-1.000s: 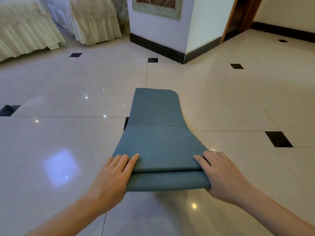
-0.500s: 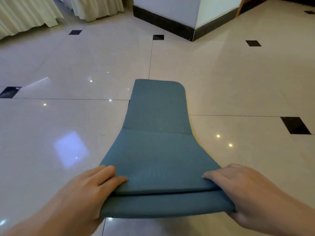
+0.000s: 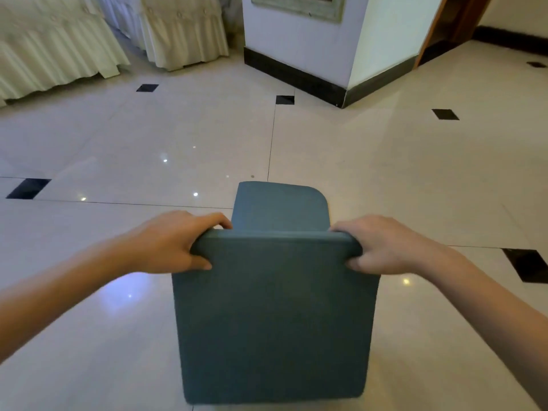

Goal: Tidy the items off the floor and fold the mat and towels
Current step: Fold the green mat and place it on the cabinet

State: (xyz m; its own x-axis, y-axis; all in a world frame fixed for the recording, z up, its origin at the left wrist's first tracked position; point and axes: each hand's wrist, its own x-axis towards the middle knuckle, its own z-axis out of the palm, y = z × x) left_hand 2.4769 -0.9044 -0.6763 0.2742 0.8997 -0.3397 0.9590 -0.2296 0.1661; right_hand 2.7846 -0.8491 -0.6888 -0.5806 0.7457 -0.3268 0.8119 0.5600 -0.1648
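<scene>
- I count one mat [image 3: 274, 318]: teal, folded over. Nearest panel hangs down toward the camera, bottom edge at or just above the floor [image 3: 385, 179], can't tell which.
- Fold ridge runs across the top of that panel, between the two hands.
- Left hand [image 3: 175, 243]: clamped on the left end of the ridge, fingers curled over the top, thumb pressing the near face.
- Right hand [image 3: 382, 246]: same grip on the right end, fingers over the top, thumb on the near face.
- Both forearms bare, coming in from the lower corners.
- Behind the ridge I see a second mat panel, one rounded corner at far right. Can't tell whether its far end touches the floor.
- Floor is glossy cream tile with small black diamond insets; I count seven in view.
- No towels or loose items visible to me.
- Far centre: one white wall corner [image 3: 347, 40] with black skirting, one framed panel [image 3: 299, 5] on its left face, cut off at the top.
- Far left: two pieces of furniture under cream pleated covers [image 3: 59, 46], one large at the left edge, one narrower beside it.
- Far right: one wooden door frame [image 3: 433, 28], dark behind it.
</scene>
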